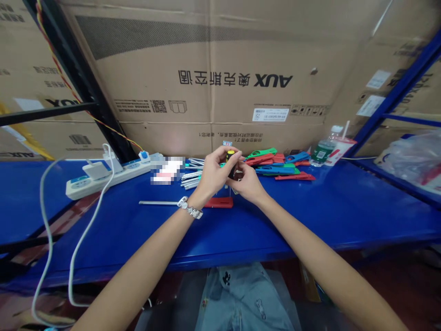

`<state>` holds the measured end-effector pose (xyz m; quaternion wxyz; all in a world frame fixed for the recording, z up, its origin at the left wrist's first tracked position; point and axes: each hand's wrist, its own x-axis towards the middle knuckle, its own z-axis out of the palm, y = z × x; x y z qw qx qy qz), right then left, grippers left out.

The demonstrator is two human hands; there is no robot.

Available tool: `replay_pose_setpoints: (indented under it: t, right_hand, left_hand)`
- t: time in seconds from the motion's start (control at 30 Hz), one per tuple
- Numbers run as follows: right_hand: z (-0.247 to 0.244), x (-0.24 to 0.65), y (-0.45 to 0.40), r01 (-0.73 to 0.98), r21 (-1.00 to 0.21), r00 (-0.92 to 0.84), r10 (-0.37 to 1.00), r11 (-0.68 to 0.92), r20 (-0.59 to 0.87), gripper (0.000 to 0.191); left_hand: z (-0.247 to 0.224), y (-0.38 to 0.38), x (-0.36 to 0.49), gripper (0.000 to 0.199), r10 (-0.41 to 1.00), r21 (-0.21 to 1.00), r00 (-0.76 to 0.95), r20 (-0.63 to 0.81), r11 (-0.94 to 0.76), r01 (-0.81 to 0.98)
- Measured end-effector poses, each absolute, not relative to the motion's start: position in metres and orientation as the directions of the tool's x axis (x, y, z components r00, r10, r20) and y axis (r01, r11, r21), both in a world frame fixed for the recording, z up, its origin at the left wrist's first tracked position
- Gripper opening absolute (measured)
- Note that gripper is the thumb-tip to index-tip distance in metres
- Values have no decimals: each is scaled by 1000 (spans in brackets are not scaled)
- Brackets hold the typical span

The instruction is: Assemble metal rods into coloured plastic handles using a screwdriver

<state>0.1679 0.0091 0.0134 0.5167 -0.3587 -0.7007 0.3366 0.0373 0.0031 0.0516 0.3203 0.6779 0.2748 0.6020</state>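
A screwdriver [230, 158] with a black and yellow handle stands upright between my hands. My left hand [216, 174] grips the upper handle, thumb near its top, and wears a silver bracelet. Around the lower handle close the fingers of my right hand [251, 184]; its fingertips are partly hidden. The thin shaft runs down to a red plastic handle [218, 202] lying on the blue table [262, 230]. From that handle's left side, past my left wrist, a metal rod [156, 202] sticks out. Whether the screwdriver tip sits in a screw is too small to tell.
Several metal rods [191, 180] lie behind my left hand. Red, blue and green plastic handles [277, 170] are heaped behind my right. A power strip [82, 186] with cables stands left, a bottle [322, 149] and a cup [339, 149] right. Cardboard boxes [220, 41] wall the back.
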Motion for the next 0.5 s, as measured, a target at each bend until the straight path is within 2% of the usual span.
replay_pose_setpoints:
  t: [0.1, 0.2, 0.27, 0.37, 0.43, 0.5]
  right_hand:
    - [26, 176, 0, 77, -898, -428, 827, 434, 364, 43]
    - [36, 181, -6, 22, -922, -562, 767, 387, 308, 43]
    - [37, 182, -7, -23, -925, -546, 770, 380, 330, 42]
    - [35, 182, -6, -39, -921, -486, 798, 388, 357, 41]
    - [34, 182, -6, -33, -917, -453, 812, 398, 368, 40]
    - [33, 181, -6, -31, -909, -406, 826, 415, 391, 40]
  left_hand:
    - [49, -1, 31, 37, 735, 773, 333, 591, -634, 27]
    - [46, -5, 26, 40, 737, 771, 382, 558, -631, 91]
    - [46, -7, 21, 40, 745, 755, 324, 583, -644, 122]
    - [46, -9, 7, 29, 682, 638, 238, 692, -732, 240]
    - [42, -11, -6, 25, 659, 570, 343, 669, -752, 332]
    - [33, -12, -17, 26, 676, 572, 467, 570, -735, 365]
